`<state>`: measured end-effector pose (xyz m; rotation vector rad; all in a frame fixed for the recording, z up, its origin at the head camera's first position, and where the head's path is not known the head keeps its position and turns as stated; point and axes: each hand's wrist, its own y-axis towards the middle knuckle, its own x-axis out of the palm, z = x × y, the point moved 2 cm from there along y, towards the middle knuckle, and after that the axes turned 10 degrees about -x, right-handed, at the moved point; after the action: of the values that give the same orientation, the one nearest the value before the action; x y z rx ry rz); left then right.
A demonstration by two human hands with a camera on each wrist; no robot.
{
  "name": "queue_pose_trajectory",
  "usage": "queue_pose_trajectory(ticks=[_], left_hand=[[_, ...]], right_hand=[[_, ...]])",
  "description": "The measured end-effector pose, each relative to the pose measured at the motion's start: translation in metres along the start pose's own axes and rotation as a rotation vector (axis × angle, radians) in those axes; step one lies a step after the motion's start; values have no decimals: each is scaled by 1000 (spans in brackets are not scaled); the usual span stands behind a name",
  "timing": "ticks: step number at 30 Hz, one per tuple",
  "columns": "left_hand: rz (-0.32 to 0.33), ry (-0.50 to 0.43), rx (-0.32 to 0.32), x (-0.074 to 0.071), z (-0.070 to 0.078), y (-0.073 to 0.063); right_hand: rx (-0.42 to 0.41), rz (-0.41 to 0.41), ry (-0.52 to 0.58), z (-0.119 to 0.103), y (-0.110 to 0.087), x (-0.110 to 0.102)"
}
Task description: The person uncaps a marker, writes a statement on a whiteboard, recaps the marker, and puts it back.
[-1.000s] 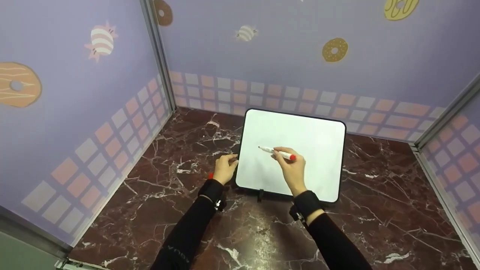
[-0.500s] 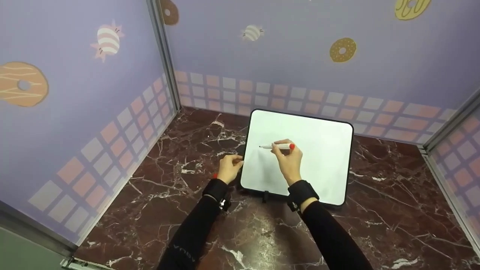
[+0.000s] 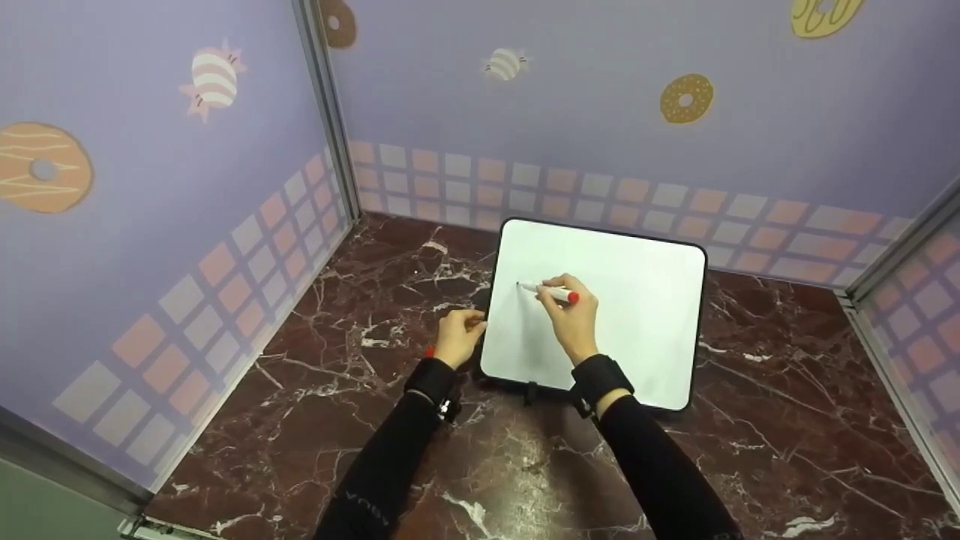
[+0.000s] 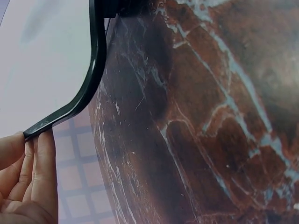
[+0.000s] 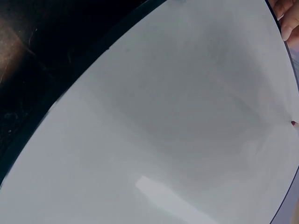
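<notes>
A whiteboard with a thin black frame leans back on the table, propped up at its lower edge. My left hand pinches its left edge; in the left wrist view, the thumb and fingers grip the black frame near a corner. My right hand holds a white marker with a red end, tilted, its tip toward the left part of the board. The red marker tip shows at the right edge of the right wrist view, at or very near the board's surface. No clear mark is visible.
A dark red marbled table lies beneath the board. A black stand foot juts out under its lower edge. Some small red thing shows beside the left wrist, mostly hidden. Purple patterned walls enclose the back and sides.
My right hand has shifted slightly up and left across the board with the marker, whose tip sits a little higher. The left hand keeps its grip. The head view has turned slightly.
</notes>
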<state>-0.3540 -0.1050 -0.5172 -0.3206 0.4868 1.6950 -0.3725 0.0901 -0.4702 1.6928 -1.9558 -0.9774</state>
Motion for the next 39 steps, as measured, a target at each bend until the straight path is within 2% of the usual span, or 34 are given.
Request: queue_pose_trajectory(ticks=[6, 11, 17, 20, 24, 28, 39], left_hand=[[-6, 14, -9, 1, -1, 1], [-10, -9, -25, 0, -2, 2], [-14, -22, -21, 0, 0, 1], [-9, -11, -26, 0, 1, 1], [-7, -1, -27, 1, 1, 1], [-16, -3, -27, 1, 2, 1], [-18, -2, -37, 1, 0, 2]], right_hand=[[10, -53, -40, 0, -8, -4], [63, -110, -6, -1, -16, -4], [88, -35, 26, -4, -15, -6], [68, -19, 23, -19, -13, -9], [33, -41, 3, -39, -12, -11], [21, -38, -16, -41, -12, -12], [18, 40, -33, -41, -7, -21]])
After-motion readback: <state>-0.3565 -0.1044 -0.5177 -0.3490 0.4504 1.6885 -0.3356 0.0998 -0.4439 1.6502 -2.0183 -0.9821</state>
